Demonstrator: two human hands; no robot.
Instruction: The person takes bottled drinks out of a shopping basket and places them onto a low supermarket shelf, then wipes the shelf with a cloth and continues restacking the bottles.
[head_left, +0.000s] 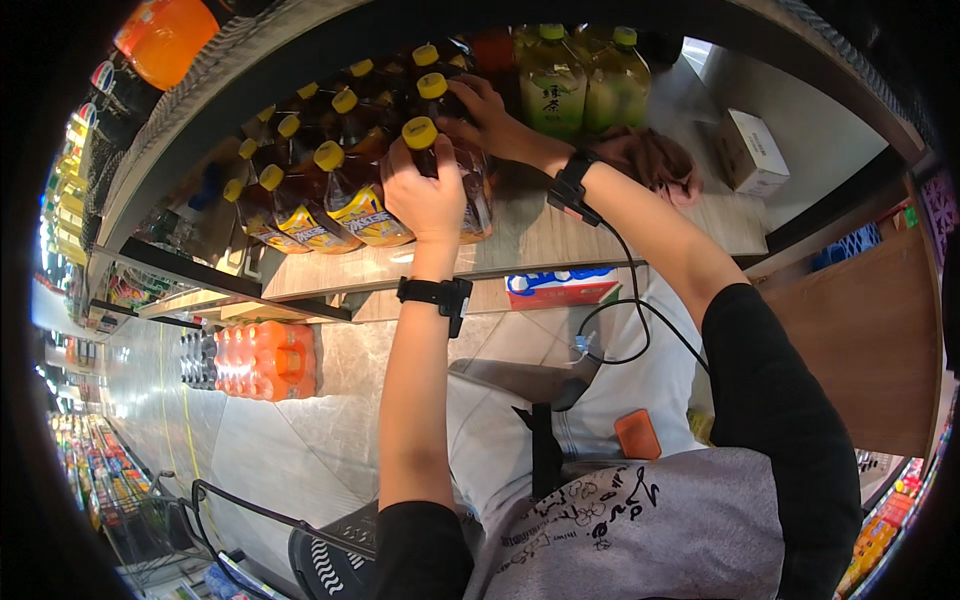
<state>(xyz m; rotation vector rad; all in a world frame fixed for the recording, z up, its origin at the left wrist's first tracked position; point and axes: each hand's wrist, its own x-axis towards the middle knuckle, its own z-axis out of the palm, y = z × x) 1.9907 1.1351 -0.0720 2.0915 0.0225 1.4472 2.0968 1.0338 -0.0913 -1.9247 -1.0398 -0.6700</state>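
Observation:
Rows of bottles of dark brown drink with yellow caps and yellow labels (372, 215) stand on a wood-grain shelf. My left hand (425, 195) is closed round the upper part of the front-right tea bottle (420, 133), its thumb up beside the cap. Just behind, my right hand (487, 117) curls round the neck area of the second tea bottle (432, 87); its fingertips are partly hidden. Both bottles are upright. Green tea bottles (553, 85) with green caps stand to the right of my right hand.
A brown cloth (660, 165) lies on the shelf, with a white carton (752, 152) further right. Below are a red and blue box (562, 288) and a pack of orange drink bottles (265, 360) on the floor. A black cable (640, 300) hangs from my right wrist. An orange phone-like object (637, 434) rests on my lap.

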